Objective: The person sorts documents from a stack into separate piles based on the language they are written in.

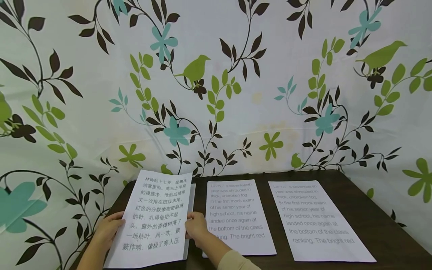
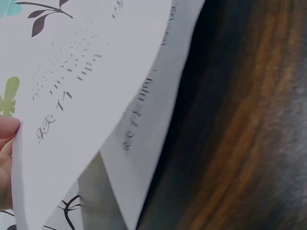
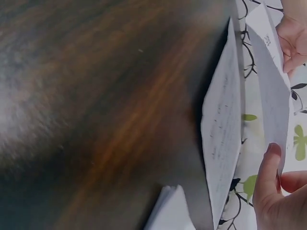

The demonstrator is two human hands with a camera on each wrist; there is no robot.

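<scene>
Held sheet (image 1: 156, 221): Chinese text; middle sheet (image 1: 236, 219): "high school".

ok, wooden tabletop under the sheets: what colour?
Dark brown wooden tabletop with reddish grain streaks; right wrist view shows it best.

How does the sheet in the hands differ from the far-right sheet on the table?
The held sheet carries Chinese characters; the far-right sheet carries English text. The held sheet is lifted and tilted, gripped at its edges by the left hand and right hand, while the far-right sheet lies flat and untouched on the dark table. The held sheet's print looks darker; the far-right sheet's is faint. Both are white printed pages of similar shape.
</scene>
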